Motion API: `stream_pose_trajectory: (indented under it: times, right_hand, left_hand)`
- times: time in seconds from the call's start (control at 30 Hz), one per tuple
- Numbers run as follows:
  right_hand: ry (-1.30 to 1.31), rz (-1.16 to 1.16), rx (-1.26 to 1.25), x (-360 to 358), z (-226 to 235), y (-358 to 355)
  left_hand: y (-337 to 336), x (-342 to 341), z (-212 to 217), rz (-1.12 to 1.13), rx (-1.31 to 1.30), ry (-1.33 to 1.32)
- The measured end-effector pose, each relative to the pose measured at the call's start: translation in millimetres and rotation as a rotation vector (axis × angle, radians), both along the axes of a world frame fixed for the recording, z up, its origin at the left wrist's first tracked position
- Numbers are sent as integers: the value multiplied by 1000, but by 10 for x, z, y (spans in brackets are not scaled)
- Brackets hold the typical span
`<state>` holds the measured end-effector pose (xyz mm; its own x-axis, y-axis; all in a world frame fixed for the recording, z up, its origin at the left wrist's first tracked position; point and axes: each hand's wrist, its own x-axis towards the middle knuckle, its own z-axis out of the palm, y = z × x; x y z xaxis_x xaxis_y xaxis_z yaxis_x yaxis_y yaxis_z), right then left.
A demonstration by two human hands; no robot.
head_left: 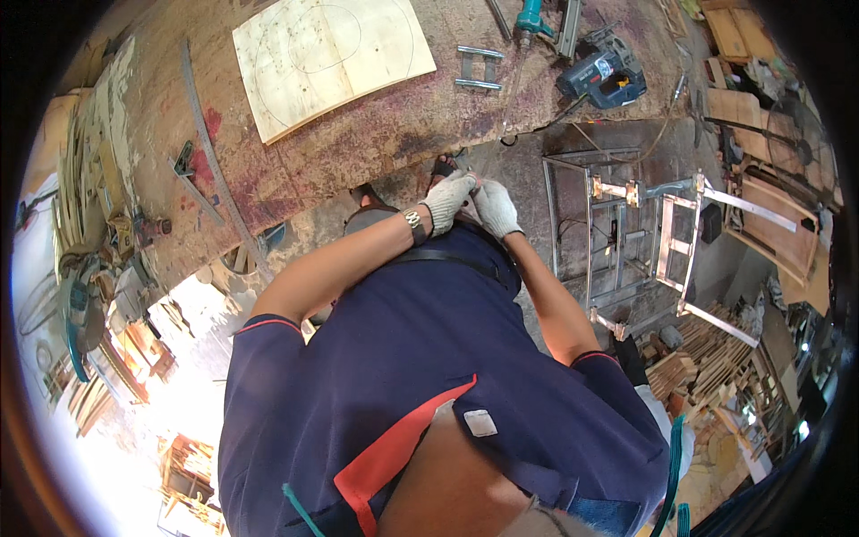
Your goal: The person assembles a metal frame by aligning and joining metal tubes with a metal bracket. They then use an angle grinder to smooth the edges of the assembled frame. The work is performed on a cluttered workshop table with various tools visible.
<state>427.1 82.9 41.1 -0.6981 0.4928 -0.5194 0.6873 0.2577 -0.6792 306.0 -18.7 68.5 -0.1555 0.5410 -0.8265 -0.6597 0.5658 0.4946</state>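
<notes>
My gloved left hand [445,202] and right hand [495,208] meet at the fingertips; whether they grasp anything, I cannot tell. Toward eleven o'clock: plywood sheet [331,67] on the tabletop [367,134]. Such close fingerwork likely favours steadiness.

A worn brown counter [358,139] with red stains runs across the top. On it lie a pale, flat wooden board [333,64] left of top middle, a long grey strip [207,132] upper left, and a dark-blue power tool [601,75] upper right.
</notes>
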Motion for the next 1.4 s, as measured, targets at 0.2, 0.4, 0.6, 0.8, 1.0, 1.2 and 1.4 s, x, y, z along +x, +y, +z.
stream_pose_trajectory:
  times: [0.2,0.4,0.6,0.8,1.0,1.2,1.4]
  right_hand:
    - [30,83,113,-109,-305,-15]
    - [65,33,143,-214,-460,17]
    - [74,76,115,-528,-338,128]
    - [175,-258,-341,-497,-356,101]
    - [-12,-335,-622,-799,-255,220]
    - [-203,-154,-570,-1076,-94,396]
    - [-194,-83,-343,-1095,-239,319]
  left_hand:
    - [91,72,-362,207,77,69]
    - [160,-86,-438,200,96,23]
    - [229,-362,-796,289,268,-109]
    - [345,-348,-828,254,289,-160]
    - [393,-605,-718,279,221,-300]
    - [450,-744,-559,218,83,-239]
    - [512,-772,-775,310,-32,-268]
